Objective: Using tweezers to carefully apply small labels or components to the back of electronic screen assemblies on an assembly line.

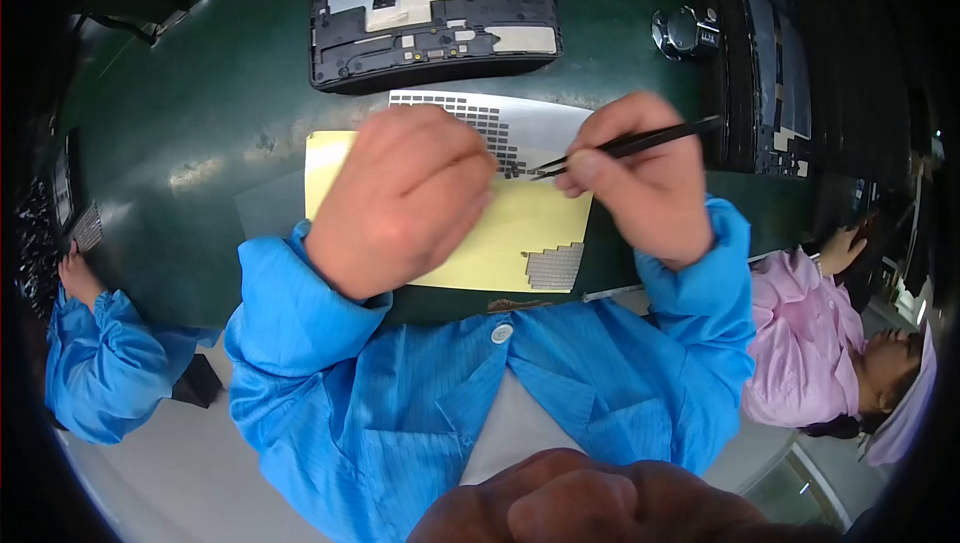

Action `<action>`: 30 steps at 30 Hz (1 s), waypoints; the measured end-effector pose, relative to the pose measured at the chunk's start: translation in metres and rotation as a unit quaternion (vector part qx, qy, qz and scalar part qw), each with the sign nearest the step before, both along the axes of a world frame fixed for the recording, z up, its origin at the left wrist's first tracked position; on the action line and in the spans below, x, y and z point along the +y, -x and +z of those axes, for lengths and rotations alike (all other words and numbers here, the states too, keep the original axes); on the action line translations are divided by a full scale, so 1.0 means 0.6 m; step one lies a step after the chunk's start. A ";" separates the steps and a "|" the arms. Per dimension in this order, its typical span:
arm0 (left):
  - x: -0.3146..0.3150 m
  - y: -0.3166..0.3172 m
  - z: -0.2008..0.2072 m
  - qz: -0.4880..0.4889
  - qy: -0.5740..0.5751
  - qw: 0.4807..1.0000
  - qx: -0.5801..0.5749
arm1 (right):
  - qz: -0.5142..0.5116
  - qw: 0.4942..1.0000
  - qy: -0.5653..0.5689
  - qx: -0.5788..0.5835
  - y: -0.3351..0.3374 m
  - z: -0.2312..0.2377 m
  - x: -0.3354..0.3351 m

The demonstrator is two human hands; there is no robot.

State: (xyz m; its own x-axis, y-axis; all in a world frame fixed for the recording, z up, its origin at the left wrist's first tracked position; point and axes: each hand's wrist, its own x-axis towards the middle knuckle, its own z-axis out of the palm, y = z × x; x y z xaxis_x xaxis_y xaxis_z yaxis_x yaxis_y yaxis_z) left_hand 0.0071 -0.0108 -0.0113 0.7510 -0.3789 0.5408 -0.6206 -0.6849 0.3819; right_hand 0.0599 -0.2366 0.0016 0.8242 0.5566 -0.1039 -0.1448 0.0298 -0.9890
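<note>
My right hand (645,183) grips a pair of black tweezers (665,136), with the tips pointing left over a sheet of small dark stickers (485,123). The sticker rows lie on a white backing, and a few pieces sit loosely near the tweezer tips. My left hand (405,198) is closed above the left part of the sheets; its fingertips are hidden, so what it pinches, if anything, does not show. Beneath both hands lies a yellow sheet (470,253), bearing a block of small grey rectangles (553,268) at its lower right.
Beyond the sheets, a black device frame (435,38) lies on the green table (200,163). A round metallic dispenser (683,33) stands right of it, beside more stacked frames (775,63). Co-workers sit at both sides, one in blue (120,363), one in pink (805,343).
</note>
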 end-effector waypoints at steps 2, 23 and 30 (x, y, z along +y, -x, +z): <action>-0.018 0.007 -0.011 -0.044 0.007 0.991 0.128 | -0.005 0.999 0.028 0.034 0.006 -0.019 -0.004; -0.021 0.016 -0.004 -0.069 -0.034 0.982 0.170 | 0.039 0.997 0.071 0.012 0.006 -0.036 0.001; -0.016 0.013 -0.002 -0.064 -0.041 0.980 0.186 | 0.060 0.991 0.110 -0.038 -0.001 -0.033 0.007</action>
